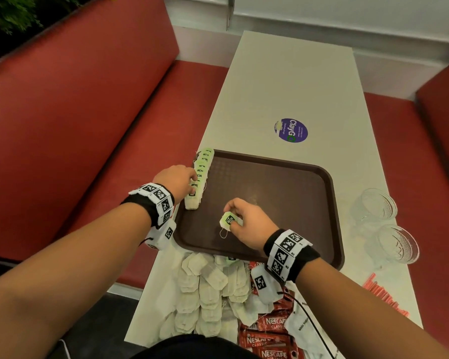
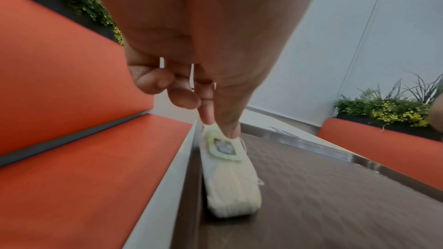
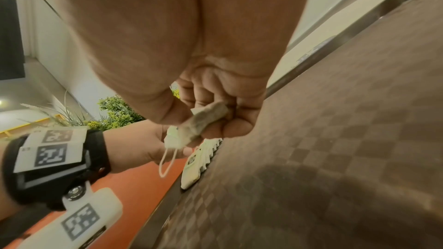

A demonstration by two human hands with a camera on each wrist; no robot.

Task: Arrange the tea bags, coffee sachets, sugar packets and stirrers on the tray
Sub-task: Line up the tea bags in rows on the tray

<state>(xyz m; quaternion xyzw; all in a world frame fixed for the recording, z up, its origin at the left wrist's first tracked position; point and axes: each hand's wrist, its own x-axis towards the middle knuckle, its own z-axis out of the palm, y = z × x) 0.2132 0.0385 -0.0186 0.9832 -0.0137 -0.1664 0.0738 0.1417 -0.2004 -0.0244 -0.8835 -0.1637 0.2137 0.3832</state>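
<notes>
A brown tray (image 1: 283,193) lies on the white table. Along its left edge stands a row of tea bags with green tags (image 1: 201,174). My left hand (image 1: 193,183) is at the near part of that row; in the left wrist view the thumb and index finger (image 2: 208,116) pinch the top of the nearest bag (image 2: 230,177). My right hand (image 1: 233,218) hovers over the tray's near left area and grips one tea bag (image 1: 230,220) with its string loop hanging down. The right wrist view shows this bag (image 3: 203,120) clamped in curled fingers.
A loose pile of tea bags (image 1: 208,288) lies on the table in front of the tray, beside red coffee sachets (image 1: 267,330) and white sugar packets (image 1: 303,325). Red stirrers (image 1: 384,294) and two glasses (image 1: 379,206) are on the right. Red benches flank the table.
</notes>
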